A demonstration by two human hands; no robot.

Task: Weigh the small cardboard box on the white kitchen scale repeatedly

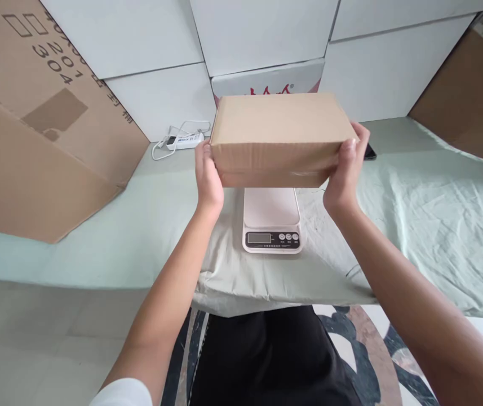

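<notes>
A brown cardboard box (281, 127) is held up between both hands, over the rear part of a white digital kitchen scale (271, 210). My left hand (208, 175) grips the box's left end, and my right hand (346, 166) grips its right end with the thumb on the front edge. The scale's display and buttons face me; the back of its platform is hidden behind the box. No digits can be made out on the display.
Pale green cloth covers the table (148, 237). A white power strip (185, 141) with a cable lies at the back left, and a dark phone-like object (369, 152) behind my right hand. Large cardboard sheets (42, 141) lean at left and right; white boxes (262, 34) line the back.
</notes>
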